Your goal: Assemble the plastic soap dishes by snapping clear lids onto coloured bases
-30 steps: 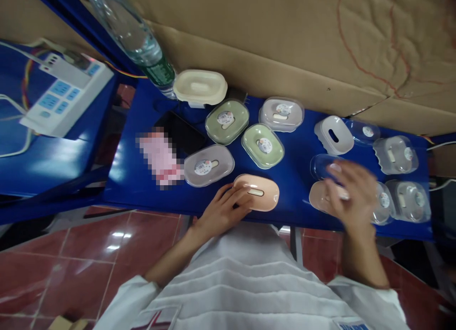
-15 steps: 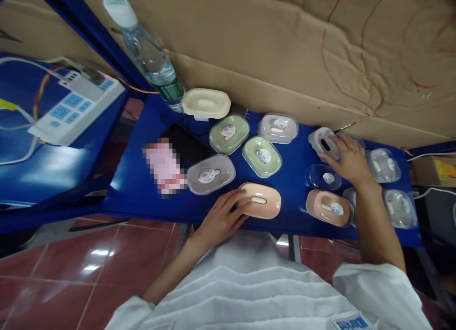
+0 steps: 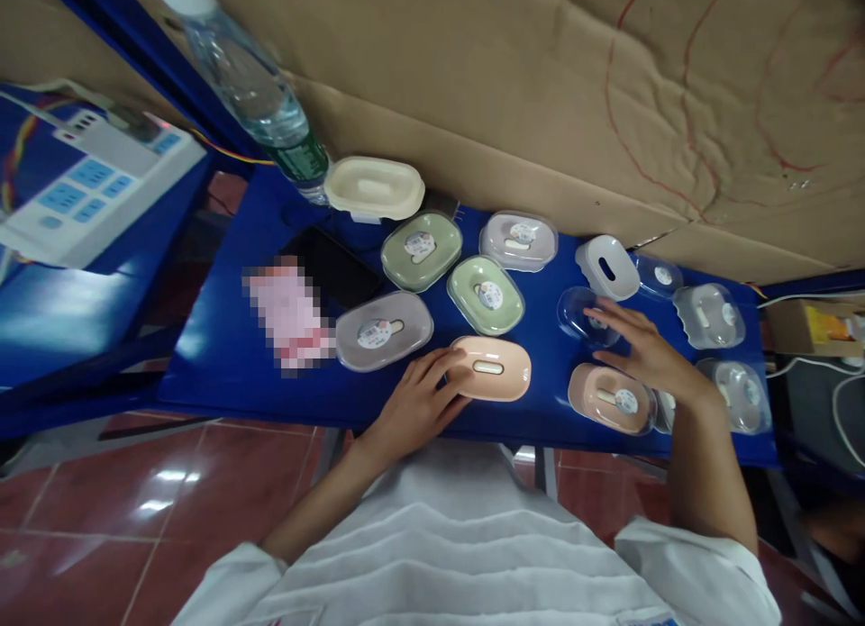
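My left hand [image 3: 420, 394] holds the left end of a peach oval plastic box [image 3: 504, 385], fingers over its back edge and thumb at its front. The box has a pale oblong piece in the middle of its top. My right hand [image 3: 641, 349] is open, fingers spread, at a clear plastic cover [image 3: 576, 315] with a round label. Whether the fingertips touch the cover I cannot tell. Behind it sits a grey oval piece [image 3: 618, 279] with a dark slot. A covered peach box [image 3: 605, 399] lies just in front of the right hand.
Green boxes [image 3: 436, 270] and grey boxes [image 3: 361, 333] fill the table's middle and left. A cream box [image 3: 375, 203], water bottle [image 3: 270, 113] and dark phone [image 3: 338, 270] are behind. More clear-covered boxes [image 3: 709, 315] lie at right; a power strip [image 3: 101, 194] is far left.
My right hand has let go of the grey slotted piece and moved forward, toward me, to the clear cover. My left hand stays on the peach box. The view has shifted slightly.
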A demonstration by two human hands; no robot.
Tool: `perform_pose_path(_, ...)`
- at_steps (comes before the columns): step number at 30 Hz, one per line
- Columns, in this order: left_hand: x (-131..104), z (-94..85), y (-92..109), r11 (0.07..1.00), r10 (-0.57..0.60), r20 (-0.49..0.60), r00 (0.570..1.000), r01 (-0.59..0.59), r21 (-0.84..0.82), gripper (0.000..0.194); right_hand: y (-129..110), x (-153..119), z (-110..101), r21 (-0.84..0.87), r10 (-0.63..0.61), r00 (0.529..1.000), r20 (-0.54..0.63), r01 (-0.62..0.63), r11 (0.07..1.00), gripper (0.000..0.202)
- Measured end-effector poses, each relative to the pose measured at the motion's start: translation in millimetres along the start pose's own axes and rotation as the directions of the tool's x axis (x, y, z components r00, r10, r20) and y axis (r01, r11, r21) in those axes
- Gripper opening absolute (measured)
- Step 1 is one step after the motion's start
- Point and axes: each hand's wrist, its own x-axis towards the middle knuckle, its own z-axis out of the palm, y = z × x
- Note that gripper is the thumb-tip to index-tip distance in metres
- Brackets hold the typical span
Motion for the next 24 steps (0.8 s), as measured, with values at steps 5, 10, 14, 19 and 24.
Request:
perform_pose_path(5, -2, 0.7, -1, 1.0, -0.007, 0.012, 1.0, 0.007, -0.013, 0.033, 0, 31, 8, -0.124, 0.001, 0.997, -0.08, -0.011, 0.992, 0.079)
perform_pose_path(10, -8, -5.5, 4, 1.0, -0.004, 0.048, 0.999, 0.005, -0.024, 0.043, -11, 36, 14, -0.181, -0.055, 0.994, -0.099, 0.036, 0.983, 0.076)
perform_pose_path(14, -10, -11.2, 6, 0.999, -0.015, 0.041, 0.999, 0.016, -0.03, 0.046, -36, 37, 23, -0.129, -0.111, 0.992, -0.067, 0.102, 0.986, 0.07)
perform_pose_path(19, -6, -16.0, 4, 1.0, -0.001, 0.054, 0.999, 0.002, -0.019, 0.048, -62, 33, 15, -0.076, -0.102, 0.994, -0.026, 0.1, 0.992, 0.058)
perform_pose_path(24, -8, -17.2, -1, 0.999, -0.001, 0.041, 0.999, 0.003, -0.048, 0.05, -95, -4, -5, -0.104, -0.139, 0.985, -0.107, 0.128, 0.986, 0.05)
